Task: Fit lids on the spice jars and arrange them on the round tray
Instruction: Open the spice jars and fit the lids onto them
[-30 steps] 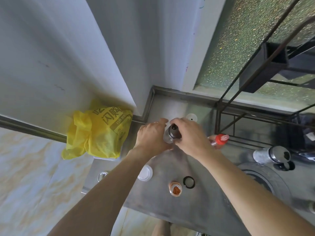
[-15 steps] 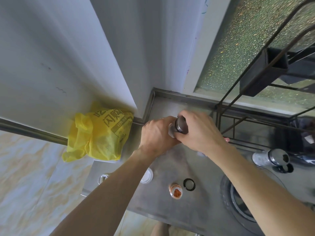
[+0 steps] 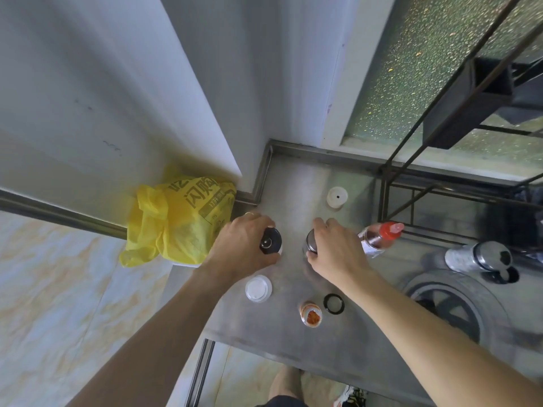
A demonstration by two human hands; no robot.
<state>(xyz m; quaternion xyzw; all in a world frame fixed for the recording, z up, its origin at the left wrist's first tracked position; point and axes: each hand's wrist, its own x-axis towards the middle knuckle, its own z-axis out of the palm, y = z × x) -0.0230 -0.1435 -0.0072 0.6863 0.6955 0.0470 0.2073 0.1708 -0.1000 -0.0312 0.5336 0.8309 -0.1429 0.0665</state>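
My left hand [image 3: 241, 248] grips a small jar with a black top [image 3: 269, 244] standing on the steel counter [image 3: 264, 327]. A short gap to its right, my right hand [image 3: 338, 254] curls over a steel-coloured cap [image 3: 311, 244]; most of that piece is hidden by my fingers. Nearer me stand an open jar of red spice [image 3: 311, 314], a loose black ring lid [image 3: 333, 303] and a jar with a clear white lid [image 3: 258, 288]. Towards the back wall stands a white-lidded jar [image 3: 337, 197].
A red-capped bottle [image 3: 382, 235] leans just right of my right hand. A steel shaker [image 3: 479, 257] lies on its side by a round steel rim with a dark centre [image 3: 452, 306]. A yellow plastic bag [image 3: 179, 221] sits left; a black wire rack [image 3: 440, 183] stands behind.
Both hands were together on one jar. They have now drawn apart: the left keeps the black-topped jar, the right has come away rightward with the steel cap.
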